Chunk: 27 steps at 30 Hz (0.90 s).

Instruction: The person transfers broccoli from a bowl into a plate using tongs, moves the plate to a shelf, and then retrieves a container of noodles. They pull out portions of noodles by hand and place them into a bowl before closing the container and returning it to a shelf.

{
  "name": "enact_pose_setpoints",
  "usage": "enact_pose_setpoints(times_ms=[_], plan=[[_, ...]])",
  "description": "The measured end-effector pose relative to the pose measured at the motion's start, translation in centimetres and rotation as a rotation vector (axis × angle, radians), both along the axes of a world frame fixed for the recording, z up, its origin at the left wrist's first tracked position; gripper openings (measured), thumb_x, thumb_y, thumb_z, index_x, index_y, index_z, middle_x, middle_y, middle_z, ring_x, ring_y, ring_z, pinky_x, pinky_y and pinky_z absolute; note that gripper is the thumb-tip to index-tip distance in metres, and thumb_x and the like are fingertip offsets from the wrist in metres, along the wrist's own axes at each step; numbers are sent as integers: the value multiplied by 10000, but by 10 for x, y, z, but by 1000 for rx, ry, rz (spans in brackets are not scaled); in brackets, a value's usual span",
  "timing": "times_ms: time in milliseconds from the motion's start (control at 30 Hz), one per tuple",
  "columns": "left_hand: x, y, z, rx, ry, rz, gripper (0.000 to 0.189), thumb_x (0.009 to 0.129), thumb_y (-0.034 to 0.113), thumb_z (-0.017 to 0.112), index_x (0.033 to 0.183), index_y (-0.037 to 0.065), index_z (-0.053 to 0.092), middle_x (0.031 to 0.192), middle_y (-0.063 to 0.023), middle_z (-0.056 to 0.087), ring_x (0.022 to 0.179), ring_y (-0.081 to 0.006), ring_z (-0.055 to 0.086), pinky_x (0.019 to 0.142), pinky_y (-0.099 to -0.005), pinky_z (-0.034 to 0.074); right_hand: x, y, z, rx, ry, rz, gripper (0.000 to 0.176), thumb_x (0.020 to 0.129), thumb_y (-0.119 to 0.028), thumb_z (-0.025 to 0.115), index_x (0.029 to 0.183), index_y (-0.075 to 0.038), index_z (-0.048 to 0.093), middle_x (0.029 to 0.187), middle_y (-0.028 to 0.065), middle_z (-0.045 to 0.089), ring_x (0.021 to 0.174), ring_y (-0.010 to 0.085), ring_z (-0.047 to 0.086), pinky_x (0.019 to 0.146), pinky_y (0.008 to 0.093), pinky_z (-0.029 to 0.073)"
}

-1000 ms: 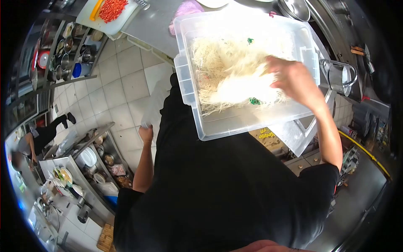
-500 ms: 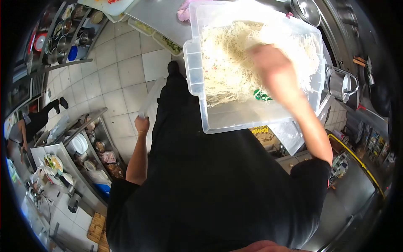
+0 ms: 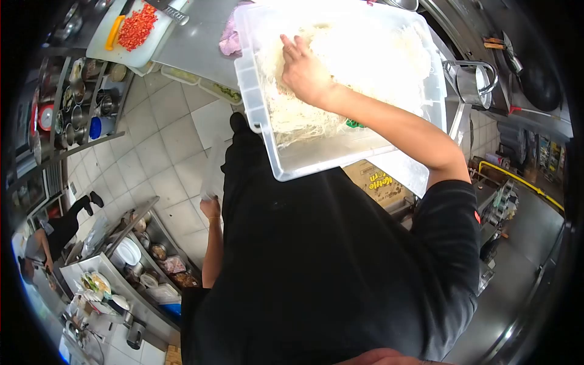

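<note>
A large translucent plastic bin (image 3: 250,88) holds pale, thin noodles (image 3: 289,121), partly washed out by glare. My right hand (image 3: 306,73) is over the noodles near the bin's left side, its visible fingers stretched and somewhat apart; the fingertips appear to touch the noodles. A small green object (image 3: 354,123) shows under my right forearm. Low on the left, my left hand (image 3: 210,208) is closed on the end of a translucent plastic sheet (image 3: 214,167), which hangs beside my dark trousers.
Chopped red pieces (image 3: 137,27) and a yellow-handled tool (image 3: 114,33) lie on a white cutting board (image 3: 100,45). A pink cloth (image 3: 230,41) is left of the bin, a metal pot (image 3: 472,85) right. Another person (image 3: 58,234) stands at far left.
My right hand has moved left across the noodles, and its fingers now show more clearly. The view has shifted, bringing more of the cutting board in. My left hand still grips the sheet.
</note>
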State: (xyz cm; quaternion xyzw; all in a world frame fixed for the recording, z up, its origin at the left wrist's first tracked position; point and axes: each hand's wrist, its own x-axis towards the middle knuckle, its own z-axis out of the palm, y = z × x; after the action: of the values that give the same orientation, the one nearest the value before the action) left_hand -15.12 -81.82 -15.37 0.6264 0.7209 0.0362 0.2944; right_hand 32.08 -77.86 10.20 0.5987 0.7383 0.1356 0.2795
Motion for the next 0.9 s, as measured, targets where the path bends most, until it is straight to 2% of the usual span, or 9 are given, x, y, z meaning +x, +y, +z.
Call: enact_pose_setpoints(times_ms=[200,300,433,467,567,600,667,733,900], plan=[[0,-3,2,-36,-3,16,301,611,152,686,757,-92,588,756,-260,612,754,-407,602,664,-425,468,24,-5,47,139,498,-225,128,654,-118,597,717,-9,626,937,128,625,1173,269,442,1034,422,262],[2,-5,3,-42,-11,-6,290,616,150,670,764,-86,589,758,-258,613,755,-402,603,665,-424,468,28,-15,67,236,684,-160,140,644,-132,592,692,-15,651,788,175,634,1107,287,506,1002,433,300],[-5,-4,-13,-42,-97,-11,288,616,157,650,773,-77,591,763,-262,608,762,-408,597,667,-432,468,38,-22,101,308,855,-109,154,621,-134,613,706,-14,659,801,160,646,1066,288,536,1010,431,297],[-3,-2,-12,-37,-98,-10,288,616,157,650,773,-77,591,763,-262,608,762,-408,597,667,-432,468,38,-23,116,231,934,-242,200,632,-101,614,778,34,631,979,151,632,1128,266,497,1033,387,279],[1,3,-14,-17,2,-42,292,609,155,641,779,-78,593,759,-269,603,771,-422,588,680,-444,468,56,-29,141,256,1159,-445,281,643,-114,620,868,54,637,1058,155,612,1126,272,499,1014,353,303],[0,4,-15,-27,15,-41,295,607,155,639,783,-78,594,763,-272,602,777,-429,584,688,-449,467,68,-31,143,317,1079,-399,317,670,-111,614,926,75,624,1103,163,592,1088,256,526,966,315,349],[3,6,-10,-30,23,-41,299,605,155,637,787,-79,595,766,-275,601,783,-436,580,696,-454,467,86,-36,153,283,1190,-518,286,690,-93,610,922,73,628,1017,138,626,967,198,578,875,304,412],[9,6,-1,-4,48,-64,295,604,146,634,791,-80,597,769,-278,602,784,-439,580,700,-454,466,113,-40,159,132,1621,-504,261,717,-72,608,948,49,628,850,38,639,778,82,561,760,257,433],[12,12,-4,-9,14,-18,294,602,146,640,782,-82,595,772,-282,601,774,-438,583,695,-451,467,163,-64,182,228,1895,-426,305,739,-216,674,936,10,617,825,26,629,759,88,568,709,248,441]])
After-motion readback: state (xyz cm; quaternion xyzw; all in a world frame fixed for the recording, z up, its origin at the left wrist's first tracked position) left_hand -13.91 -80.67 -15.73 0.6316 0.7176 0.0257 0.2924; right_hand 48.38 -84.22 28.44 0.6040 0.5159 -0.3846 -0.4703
